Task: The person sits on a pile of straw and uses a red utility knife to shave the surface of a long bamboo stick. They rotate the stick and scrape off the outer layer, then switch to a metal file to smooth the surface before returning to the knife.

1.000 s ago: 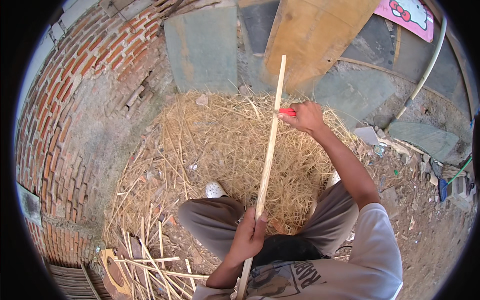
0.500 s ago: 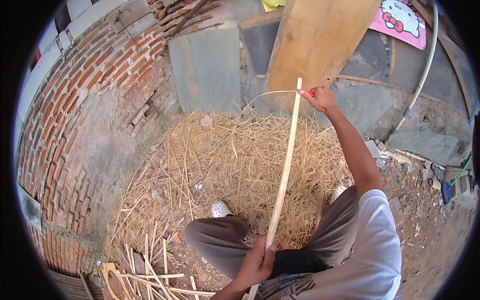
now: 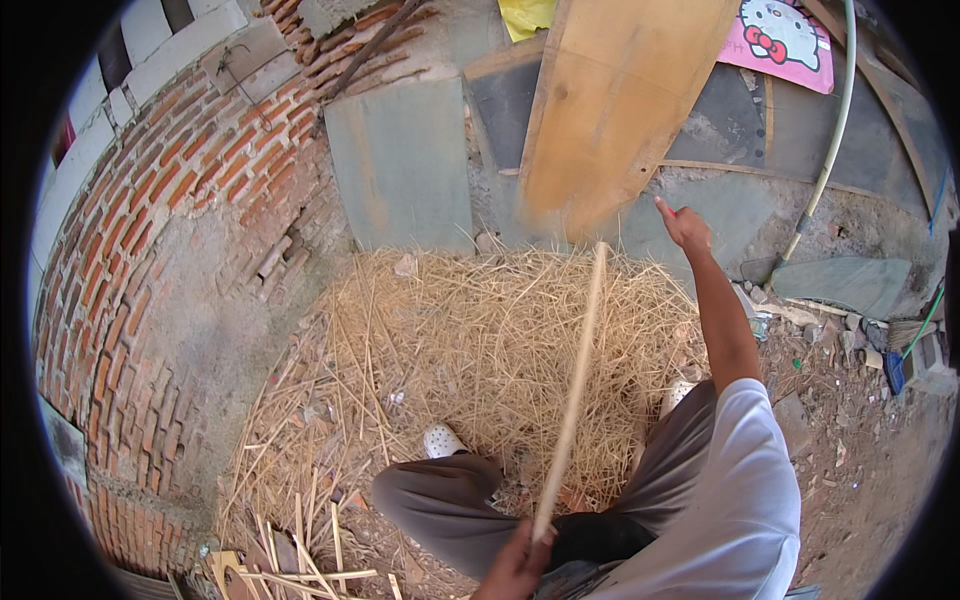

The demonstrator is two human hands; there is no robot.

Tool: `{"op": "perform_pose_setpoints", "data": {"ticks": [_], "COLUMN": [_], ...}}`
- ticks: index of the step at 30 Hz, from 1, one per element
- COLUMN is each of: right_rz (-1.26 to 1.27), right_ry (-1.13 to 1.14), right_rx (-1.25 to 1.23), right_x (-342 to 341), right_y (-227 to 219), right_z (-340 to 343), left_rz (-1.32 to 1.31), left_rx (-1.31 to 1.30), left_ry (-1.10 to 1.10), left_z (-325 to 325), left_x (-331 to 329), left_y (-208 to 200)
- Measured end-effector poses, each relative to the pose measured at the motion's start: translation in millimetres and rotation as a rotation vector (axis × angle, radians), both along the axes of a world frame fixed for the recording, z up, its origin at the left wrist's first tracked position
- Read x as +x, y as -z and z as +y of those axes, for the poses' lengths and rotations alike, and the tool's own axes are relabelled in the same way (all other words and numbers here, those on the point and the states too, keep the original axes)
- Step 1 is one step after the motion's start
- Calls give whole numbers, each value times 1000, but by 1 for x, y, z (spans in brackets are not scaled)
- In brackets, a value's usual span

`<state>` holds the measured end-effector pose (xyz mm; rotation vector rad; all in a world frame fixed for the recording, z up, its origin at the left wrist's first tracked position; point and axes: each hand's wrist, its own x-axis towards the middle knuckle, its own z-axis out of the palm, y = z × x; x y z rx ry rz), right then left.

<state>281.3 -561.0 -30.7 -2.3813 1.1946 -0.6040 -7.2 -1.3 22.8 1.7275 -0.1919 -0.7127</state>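
Note:
My left hand (image 3: 518,565) is closed round the lower end of a long, pale bamboo strip (image 3: 573,400), close to my lap. The strip slants up and away from me, its far end free above the straw, slightly blurred. Off to the right of that end, my right hand (image 3: 690,230) is closed on a small red-handled knife (image 3: 671,212), arm stretched forward. The knife is apart from the strip; its blade is too small to make out.
Thin shavings (image 3: 480,320) cover the ground between my white shoes (image 3: 441,440). Several cut strips (image 3: 310,560) lie at lower left. A brick wall (image 3: 130,330) rises on the left; boards (image 3: 620,110) lean at the far side. A pale pole (image 3: 832,150) stands at right.
My right hand with the knife has moved right and a little nearer, away from the strip. The curled shaving at the strip is gone. My left hand and the strip have moved lower.

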Motion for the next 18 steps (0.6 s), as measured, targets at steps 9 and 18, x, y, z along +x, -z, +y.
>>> {"op": "perform_pose_setpoints", "data": {"ticks": [9,18], "right_rz": [19,-304], "right_ry": [-821,-1314], "right_rx": [141,-218], "right_x": [-82,-154], "right_y": [-22,-32], "right_z": [223,317], "left_rz": [-118,-126], "left_rx": [-247,-212], "left_ry": [-166,-211], "left_z": [-14,-29], "left_x": [70,82], "left_y": [-4,-10]}}
